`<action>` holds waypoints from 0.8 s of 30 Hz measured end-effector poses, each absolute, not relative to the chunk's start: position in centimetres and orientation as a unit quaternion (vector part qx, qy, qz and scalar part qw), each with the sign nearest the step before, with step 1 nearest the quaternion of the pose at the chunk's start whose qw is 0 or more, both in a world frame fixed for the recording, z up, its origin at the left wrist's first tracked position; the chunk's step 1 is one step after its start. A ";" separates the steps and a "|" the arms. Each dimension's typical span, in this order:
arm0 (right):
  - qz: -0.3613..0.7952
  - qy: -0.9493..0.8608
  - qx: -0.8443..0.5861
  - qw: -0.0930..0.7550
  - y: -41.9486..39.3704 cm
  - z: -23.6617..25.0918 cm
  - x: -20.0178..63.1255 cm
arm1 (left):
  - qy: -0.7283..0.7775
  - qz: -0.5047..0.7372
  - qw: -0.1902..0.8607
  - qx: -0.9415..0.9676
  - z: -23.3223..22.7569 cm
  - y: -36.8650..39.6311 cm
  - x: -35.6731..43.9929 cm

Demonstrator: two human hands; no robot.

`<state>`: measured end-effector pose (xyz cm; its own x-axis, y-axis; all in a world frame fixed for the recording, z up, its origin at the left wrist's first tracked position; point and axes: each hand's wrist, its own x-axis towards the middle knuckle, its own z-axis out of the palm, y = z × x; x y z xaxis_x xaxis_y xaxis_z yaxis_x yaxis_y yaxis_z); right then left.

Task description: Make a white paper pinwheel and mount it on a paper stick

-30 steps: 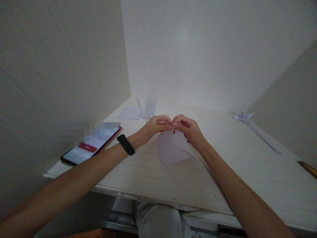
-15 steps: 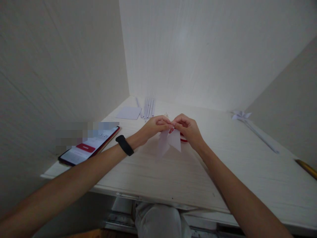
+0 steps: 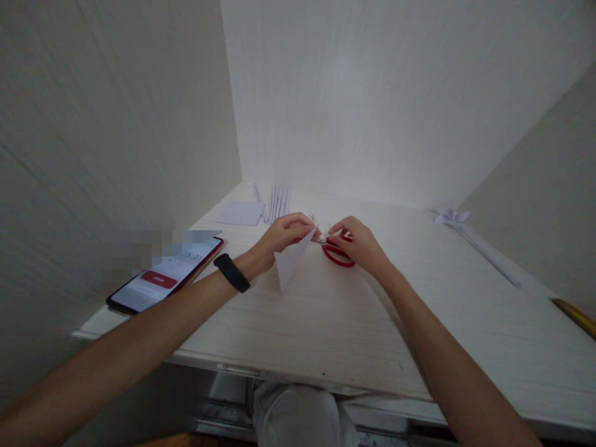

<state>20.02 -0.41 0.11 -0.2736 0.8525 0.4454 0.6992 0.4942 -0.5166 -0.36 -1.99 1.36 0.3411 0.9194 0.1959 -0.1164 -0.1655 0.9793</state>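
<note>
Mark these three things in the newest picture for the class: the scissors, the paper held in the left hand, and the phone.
Scissors point(image 3: 327, 251): head view, on the red handle.
Held paper point(image 3: 292, 259): head view, mid-sheet.
Phone point(image 3: 172, 268): head view, on the screen.

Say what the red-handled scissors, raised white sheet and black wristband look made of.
Red-handled scissors: smooth, evenly coloured loops, probably plastic; silvery section by the pivot suggests metal. White sheet: likely matte paper, thin, straight-edged, no visible gloss. Black wristband: smooth, dark, curved; perhaps rubber or silicone, unconfirmed.
</note>
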 end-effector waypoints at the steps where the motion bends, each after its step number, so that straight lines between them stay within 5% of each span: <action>1: 0.076 -0.805 -0.507 0.298 -0.3 -0.2 20.3 | 0.337 0.479 0.553 0.593 1.5 -1.9 -0.4; 4: 0.046 -0.822 -0.528 0.208 -0.2 -0.8 20.8 | 0.332 0.507 0.562 0.563 1.7 -1.8 -0.3; 12: 0.057 -0.796 -0.582 0.159 -0.6 -0.1 20.4 | 0.291 0.536 0.600 0.518 1.6 -1.9 -0.5; 18: 0.227 -0.700 -0.602 0.310 -1.0 1.4 20.2 | 0.292 0.552 0.578 0.525 1.9 -2.2 -0.5; 21: 0.383 -0.643 -0.531 0.398 -1.3 2.1 19.8 | 0.295 0.578 0.521 0.554 2.1 -2.0 -0.5; 24: 0.423 -0.617 -0.464 0.475 -1.5 2.1 19.1 | 0.292 0.598 0.462 0.586 2.1 -1.8 -0.7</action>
